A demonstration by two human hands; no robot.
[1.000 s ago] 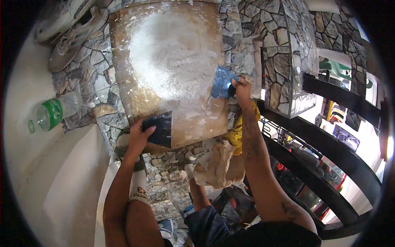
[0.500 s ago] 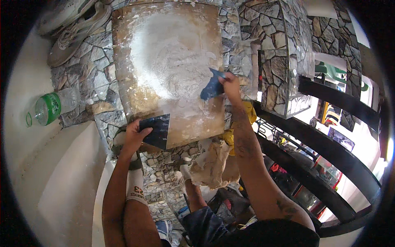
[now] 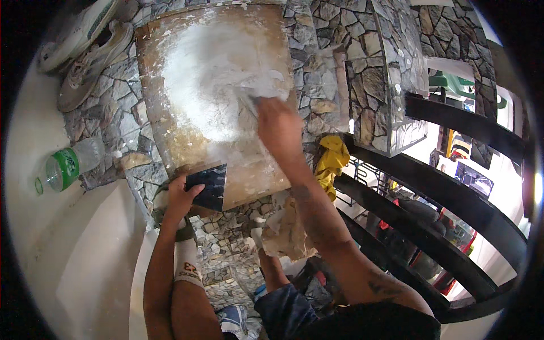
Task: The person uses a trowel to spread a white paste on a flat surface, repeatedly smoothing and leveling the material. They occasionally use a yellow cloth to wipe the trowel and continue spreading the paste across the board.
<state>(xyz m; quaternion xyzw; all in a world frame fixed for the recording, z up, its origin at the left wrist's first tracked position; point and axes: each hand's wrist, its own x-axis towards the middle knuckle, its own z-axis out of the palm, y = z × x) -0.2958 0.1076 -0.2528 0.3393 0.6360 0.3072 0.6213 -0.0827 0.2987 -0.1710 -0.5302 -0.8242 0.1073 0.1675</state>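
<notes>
A worn brown board (image 3: 266,175) lies in front of me, with a heap of white powder and grey-white paste (image 3: 195,85) spread over its middle and far part. My left hand (image 3: 179,198) grips a dark blue flat putty spreader (image 3: 211,188) between thumb and fingers, at the board's near left corner. Over the right half of the board, my right hand (image 3: 279,129) is closed round another putty spreader (image 3: 247,101). That spreader's blade reaches into the paste and is blurred, mostly hidden behind the fist.
Stone-patterned steps surround the board. To the left lie a clear plastic bottle with a green label (image 3: 63,169) and a pair of shoes (image 3: 93,62). On the right are a yellow cloth (image 3: 331,164) and dark railing bars (image 3: 419,170). A torn paper bag (image 3: 286,229) sits below the board.
My right hand has swung left from the board's right edge, bringing its spreader into the paste. My left hand still holds its spreader by the near left corner. The view has shifted slightly.
</notes>
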